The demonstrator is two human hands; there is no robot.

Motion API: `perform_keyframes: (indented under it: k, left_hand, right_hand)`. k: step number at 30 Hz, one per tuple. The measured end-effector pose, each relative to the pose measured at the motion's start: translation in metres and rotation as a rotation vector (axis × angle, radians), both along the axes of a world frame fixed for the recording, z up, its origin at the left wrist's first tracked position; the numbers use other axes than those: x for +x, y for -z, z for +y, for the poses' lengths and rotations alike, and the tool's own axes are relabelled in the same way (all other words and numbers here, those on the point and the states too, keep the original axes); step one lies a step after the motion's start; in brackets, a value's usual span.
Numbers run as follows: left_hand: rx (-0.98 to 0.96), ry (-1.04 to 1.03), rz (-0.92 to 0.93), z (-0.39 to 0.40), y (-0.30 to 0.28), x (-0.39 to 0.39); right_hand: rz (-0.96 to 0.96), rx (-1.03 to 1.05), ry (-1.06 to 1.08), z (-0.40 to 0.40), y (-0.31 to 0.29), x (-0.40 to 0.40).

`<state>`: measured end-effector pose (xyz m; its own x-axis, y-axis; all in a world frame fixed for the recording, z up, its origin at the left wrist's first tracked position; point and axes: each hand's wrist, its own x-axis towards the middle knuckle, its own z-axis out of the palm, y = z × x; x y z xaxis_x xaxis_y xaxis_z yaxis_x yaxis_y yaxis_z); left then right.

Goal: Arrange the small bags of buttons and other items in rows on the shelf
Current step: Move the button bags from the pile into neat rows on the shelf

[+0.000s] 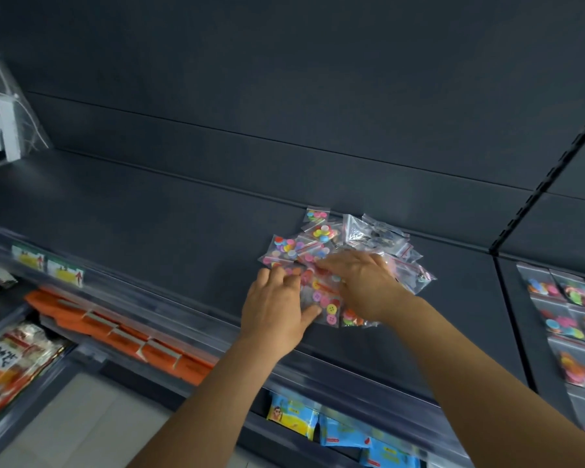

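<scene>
1. Your left hand (277,298) lies low in mid-frame, fingers spread flat on the heap of small bags (338,261), thumb against a bag of pink and yellow buttons (325,304).
2. Your right hand (362,282) covers the heap; motion blur probably hides any pinch, so I cannot tell.
3. Slippery bags overlap near the dark shelf (149,204) front edge; a sweep could push some off.

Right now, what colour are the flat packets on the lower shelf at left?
Orange, in the head view: the flat packets lie below the dark shelf.
</scene>
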<state>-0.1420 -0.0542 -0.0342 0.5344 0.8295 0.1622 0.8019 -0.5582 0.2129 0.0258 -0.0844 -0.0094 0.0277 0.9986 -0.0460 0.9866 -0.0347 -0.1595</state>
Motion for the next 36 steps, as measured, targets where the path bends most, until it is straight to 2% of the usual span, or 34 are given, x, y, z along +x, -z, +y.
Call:
perform_keyframes:
  k: [3,6,8,13,18,24,29,33,36]
  left_hand:
    - [-0.014,-0.021,-0.055,0.002,0.002,0.001]
    - [-0.040,-0.027,-0.181,0.002,0.002,0.001]
    - [-0.078,-0.026,-0.263,0.003,0.003,0.000]
    - [-0.195,-0.060,-0.480,0.010,-0.001,0.000]
    - [-0.265,-0.084,-0.630,0.014,-0.012,0.000]
    - [-0.376,0.003,-0.875,0.004,-0.032,0.021]
    - [-0.503,0.058,-0.885,-0.016,-0.038,0.056]
    - [-0.546,0.073,-0.843,-0.041,-0.040,0.095]
    - [-0.667,0.117,-0.845,-0.070,-0.044,0.129]
  right_hand:
    - [-0.004,0.003,0.042,0.004,0.004,0.000]
    - [0.002,0.096,0.085,0.004,0.004,0.000]
    - [0.075,0.177,0.107,0.003,0.004,0.000]
    - [0.418,0.400,0.205,-0.004,-0.003,-0.001]
    - [0.925,0.412,0.421,-0.012,-0.010,0.000]
    - [1.167,0.514,0.563,-0.032,-0.019,0.014]
    - [1.308,0.591,0.568,-0.069,-0.032,0.040]
    - [1.296,0.632,0.586,-0.104,-0.033,0.064]
    - [1.290,0.642,0.603,-0.135,-0.031,0.088]
